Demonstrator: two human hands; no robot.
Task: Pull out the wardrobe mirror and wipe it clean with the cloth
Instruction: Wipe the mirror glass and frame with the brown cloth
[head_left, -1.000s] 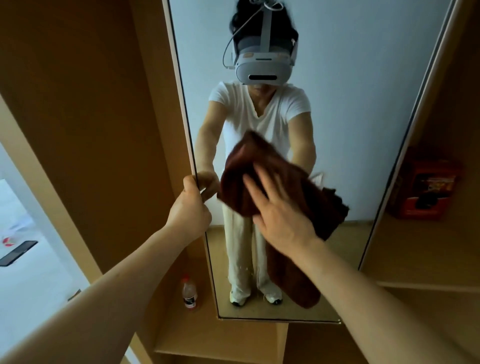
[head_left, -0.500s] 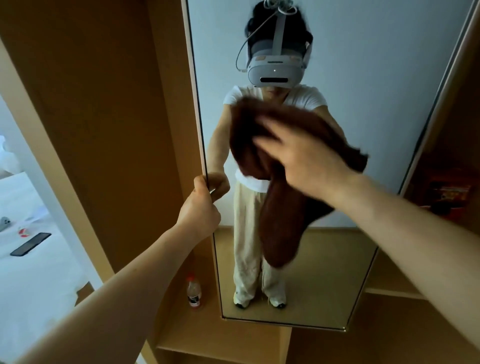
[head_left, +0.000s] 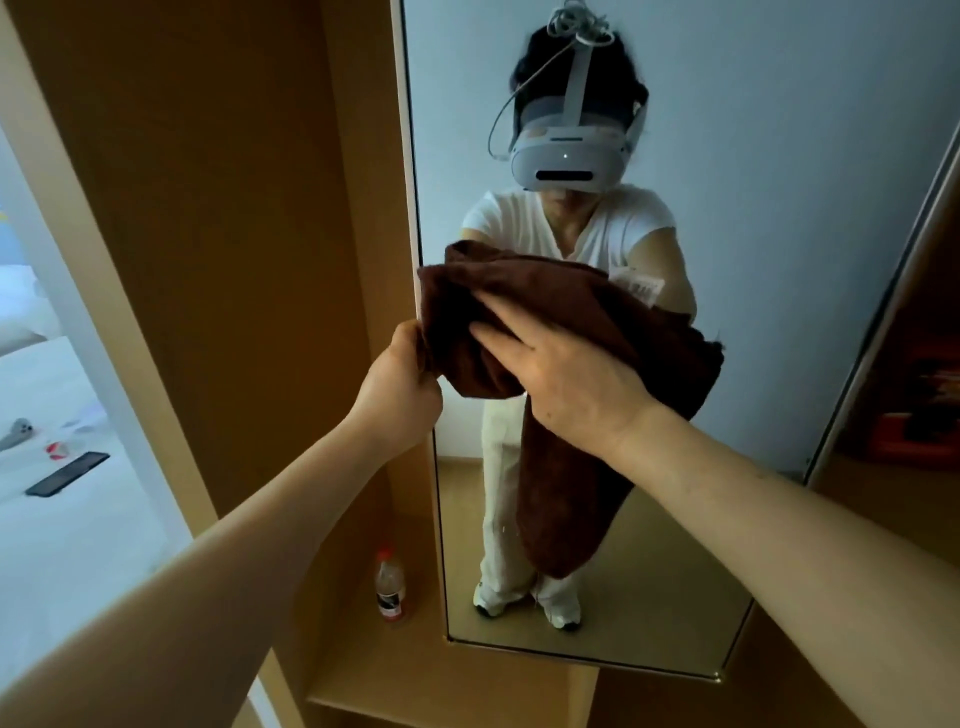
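The tall wardrobe mirror (head_left: 769, 270) stands pulled out in front of me and reflects a person in a white shirt wearing a headset. My left hand (head_left: 400, 387) grips the mirror's left edge at mid height. A dark brown cloth (head_left: 561, 312) lies spread against the glass, its lower end hanging down. My right hand (head_left: 566, 376) presses flat on the cloth with straight fingers, close to the left edge of the mirror and near my left hand.
Wooden wardrobe panels (head_left: 234, 234) flank the mirror. A small plastic bottle with a red cap (head_left: 389, 584) stands on the wardrobe floor left of the mirror. A red box (head_left: 919, 405) sits on a shelf at right. A phone (head_left: 67, 473) lies on a white bed at far left.
My right hand swept the cloth up the glass, then down and left, ending beside my left hand. My left hand kept its grip on the mirror's edge.
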